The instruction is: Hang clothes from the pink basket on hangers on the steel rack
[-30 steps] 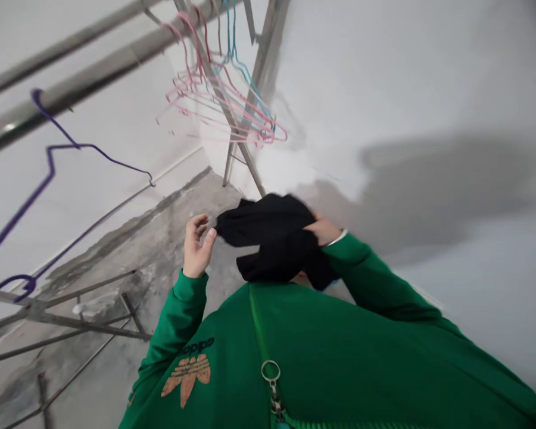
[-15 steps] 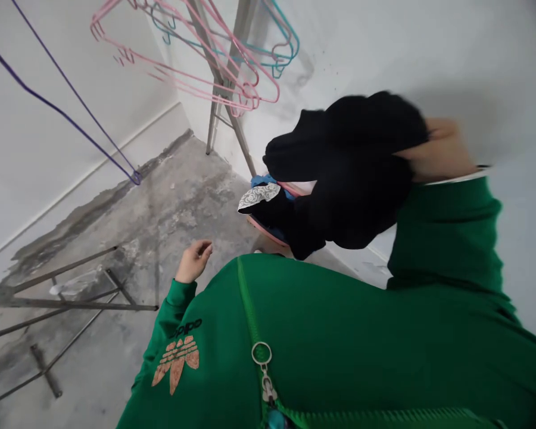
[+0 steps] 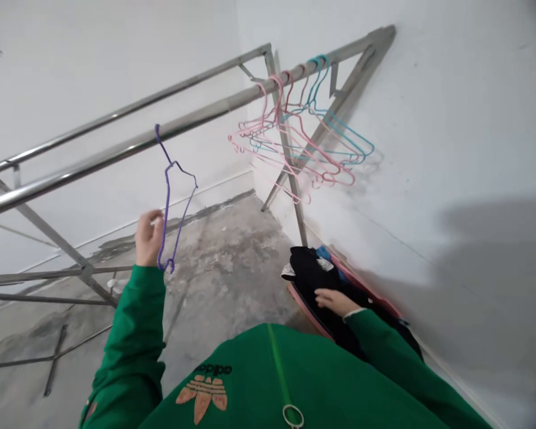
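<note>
My left hand [image 3: 149,239] is raised right beside a purple hanger [image 3: 164,229], its fingers loosely curved and nothing visible in them. The hanger hangs by its hook from the metal rail [image 3: 111,156]. Low on the right, my right hand [image 3: 335,301] is above black clothes [image 3: 310,271] in a long pink basket [image 3: 304,308], fingers stretched out. Whether it touches the cloth I cannot tell. White patterned cloth [image 3: 288,273] and a blue piece [image 3: 322,252] show among the black clothes.
Several pink hangers [image 3: 290,170] and blue hangers [image 3: 352,140] hang further right on the rail. The rack's slanted legs [image 3: 295,202] stand near the wall corner, and its crossed bars [image 3: 87,274] reach low on the left. A white wall [image 3: 451,119] borders the basket.
The black garment has left my right hand and black clothes lie in the basket. My left hand has risen to the purple hanger. The view has tilted up, bringing the rail into sight.
</note>
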Demonstrator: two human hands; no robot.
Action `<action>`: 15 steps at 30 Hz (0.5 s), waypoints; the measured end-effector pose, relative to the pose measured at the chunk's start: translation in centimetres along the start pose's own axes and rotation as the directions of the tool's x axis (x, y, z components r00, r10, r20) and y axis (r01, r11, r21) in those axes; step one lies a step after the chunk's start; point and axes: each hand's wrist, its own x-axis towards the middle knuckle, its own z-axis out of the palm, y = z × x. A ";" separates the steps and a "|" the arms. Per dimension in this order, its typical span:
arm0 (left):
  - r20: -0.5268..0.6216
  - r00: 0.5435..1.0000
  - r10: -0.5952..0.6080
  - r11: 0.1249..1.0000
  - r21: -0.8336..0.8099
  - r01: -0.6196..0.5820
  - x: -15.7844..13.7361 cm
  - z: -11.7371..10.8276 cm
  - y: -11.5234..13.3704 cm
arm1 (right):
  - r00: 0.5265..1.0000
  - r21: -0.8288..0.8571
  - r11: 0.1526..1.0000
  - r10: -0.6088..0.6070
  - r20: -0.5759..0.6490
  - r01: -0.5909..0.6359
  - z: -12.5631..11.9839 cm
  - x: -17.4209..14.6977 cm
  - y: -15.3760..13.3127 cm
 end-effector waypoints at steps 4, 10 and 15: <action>-0.104 0.993 -0.052 0.958 -0.285 0.021 8.8 2.4 1.6 | 0.983 0.041 0.991 0.121 0.139 -0.128 1.6 -1.5 2.1; 0.135 0.991 0.017 0.924 -0.382 0.036 14.5 12.4 4.9 | 0.958 0.249 0.926 0.280 0.059 -0.286 1.2 -3.7 5.2; 0.088 0.986 0.142 0.933 -0.345 -0.104 16.4 20.2 9.0 | 0.934 0.349 0.879 0.356 -0.027 -0.325 0.4 -6.3 7.0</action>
